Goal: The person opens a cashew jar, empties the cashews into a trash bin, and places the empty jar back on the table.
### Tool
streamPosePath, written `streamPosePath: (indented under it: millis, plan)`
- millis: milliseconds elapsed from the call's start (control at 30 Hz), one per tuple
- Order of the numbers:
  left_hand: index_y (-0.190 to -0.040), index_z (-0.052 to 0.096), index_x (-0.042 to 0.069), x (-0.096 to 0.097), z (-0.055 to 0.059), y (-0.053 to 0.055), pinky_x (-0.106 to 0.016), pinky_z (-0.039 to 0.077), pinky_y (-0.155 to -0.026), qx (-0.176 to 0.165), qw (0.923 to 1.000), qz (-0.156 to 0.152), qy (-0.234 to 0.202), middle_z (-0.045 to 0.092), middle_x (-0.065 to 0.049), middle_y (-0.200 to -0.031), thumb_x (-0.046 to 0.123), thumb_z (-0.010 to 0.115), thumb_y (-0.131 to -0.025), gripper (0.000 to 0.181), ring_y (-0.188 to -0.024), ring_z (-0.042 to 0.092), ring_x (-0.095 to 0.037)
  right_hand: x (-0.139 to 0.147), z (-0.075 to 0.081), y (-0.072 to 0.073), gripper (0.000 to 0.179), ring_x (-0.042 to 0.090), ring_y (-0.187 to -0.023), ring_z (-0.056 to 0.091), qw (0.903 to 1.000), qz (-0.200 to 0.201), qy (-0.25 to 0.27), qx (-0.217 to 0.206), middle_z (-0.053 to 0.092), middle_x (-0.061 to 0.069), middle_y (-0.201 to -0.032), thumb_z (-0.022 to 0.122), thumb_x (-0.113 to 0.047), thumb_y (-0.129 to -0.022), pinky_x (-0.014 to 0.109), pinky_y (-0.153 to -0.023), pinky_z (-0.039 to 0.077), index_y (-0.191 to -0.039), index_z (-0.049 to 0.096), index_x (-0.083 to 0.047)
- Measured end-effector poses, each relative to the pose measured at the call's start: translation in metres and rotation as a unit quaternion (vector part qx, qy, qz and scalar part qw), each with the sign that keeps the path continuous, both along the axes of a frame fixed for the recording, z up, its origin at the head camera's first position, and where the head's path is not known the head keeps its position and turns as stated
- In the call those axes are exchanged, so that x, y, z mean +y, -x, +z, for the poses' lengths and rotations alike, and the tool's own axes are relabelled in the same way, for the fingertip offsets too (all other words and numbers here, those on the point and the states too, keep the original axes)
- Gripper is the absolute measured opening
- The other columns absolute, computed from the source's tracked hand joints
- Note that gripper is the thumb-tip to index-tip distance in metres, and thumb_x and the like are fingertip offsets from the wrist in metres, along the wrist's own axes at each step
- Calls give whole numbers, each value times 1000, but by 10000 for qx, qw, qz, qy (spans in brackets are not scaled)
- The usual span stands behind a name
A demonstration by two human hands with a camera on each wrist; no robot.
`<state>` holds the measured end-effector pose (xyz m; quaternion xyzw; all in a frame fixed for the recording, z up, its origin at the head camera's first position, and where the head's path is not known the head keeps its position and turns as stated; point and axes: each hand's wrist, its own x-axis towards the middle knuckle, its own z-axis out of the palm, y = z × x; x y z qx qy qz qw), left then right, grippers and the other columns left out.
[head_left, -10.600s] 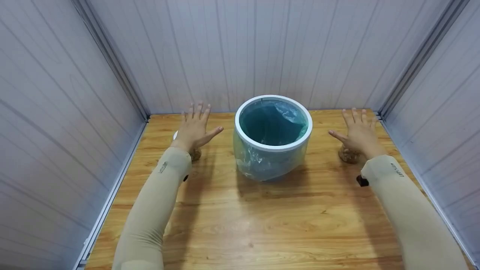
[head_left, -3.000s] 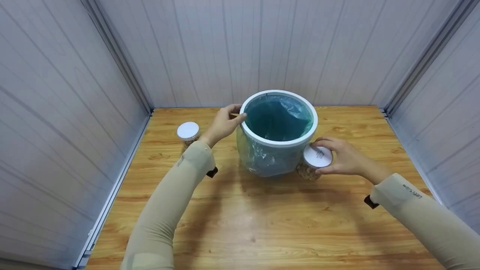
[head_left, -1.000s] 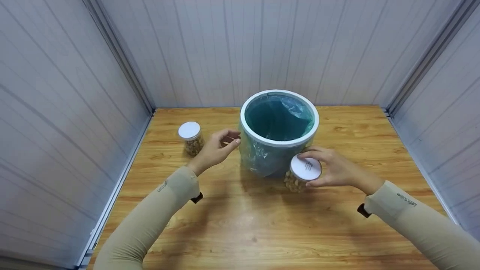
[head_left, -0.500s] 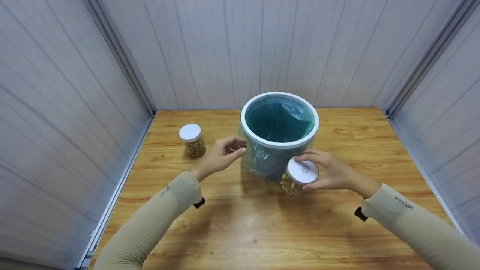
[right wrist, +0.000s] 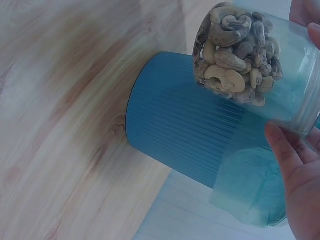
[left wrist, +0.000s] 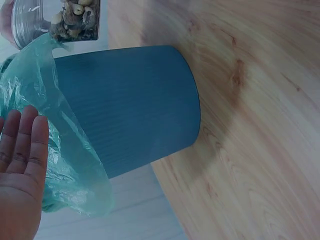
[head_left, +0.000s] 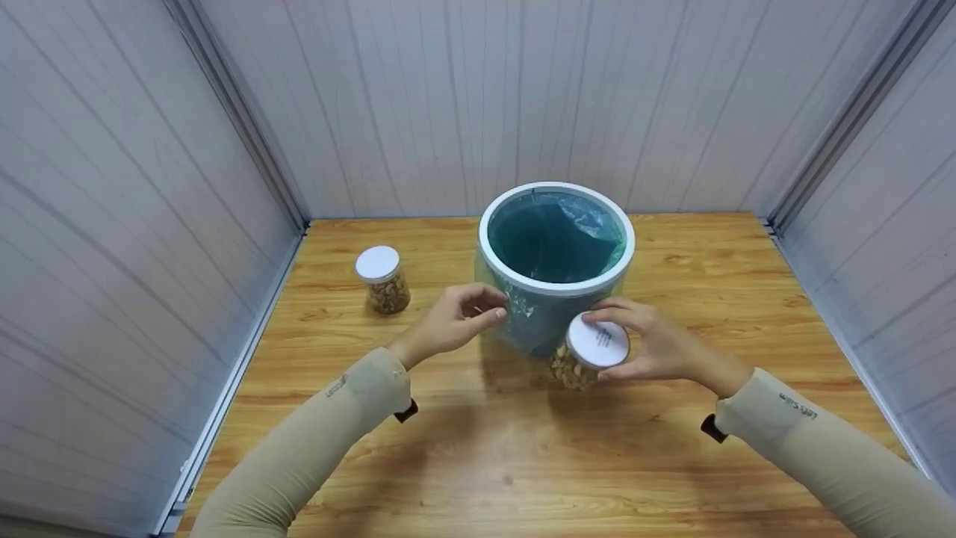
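Nearest, the right hand (head_left: 661,345) grips a tilted nut jar (head_left: 588,351) by its lid. Leftward, the left hand (head_left: 457,321), fingers loose, perhaps touches the bag (head_left: 523,308) over the bin (head_left: 556,288). Far left stands another jar (head_left: 388,288).

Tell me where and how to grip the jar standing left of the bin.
Probably best: left hand round the upright jar, just under its white lid, coming from the side facing the bin. It is round and unobstructed there, and that hand is nearer.
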<state>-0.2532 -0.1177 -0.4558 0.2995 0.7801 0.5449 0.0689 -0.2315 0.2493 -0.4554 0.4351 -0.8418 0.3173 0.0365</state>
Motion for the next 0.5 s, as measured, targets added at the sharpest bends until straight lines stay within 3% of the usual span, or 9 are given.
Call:
streamPosePath:
  millis: [267, 500]
  plan:
    - [-127, 74, 1, 5, -2, -4, -33, 59, -91, -152, 9998, -120, 62, 77, -14, -118, 18, 70, -106, 27, -104, 70, -18, -2, -1, -1, 82, 30, -127, 66, 10000, -21, -4, -44, 68, 13, -144, 102, -33, -75, 39, -101, 61, -146, 67, -12]
    - [-130, 72, 2, 10, -4, -6, -33, 59, -96, -280, 9990, -328, 100, 75, -13, -122, 18, 69, -107, 28, -109, 69, -18, -4, -5, 1, 81, 27, -125, 66, 9998, -8, -3, -193, 68, 11, -145, 101, -36, -76, 40, -102, 61, -147, 66, -15]
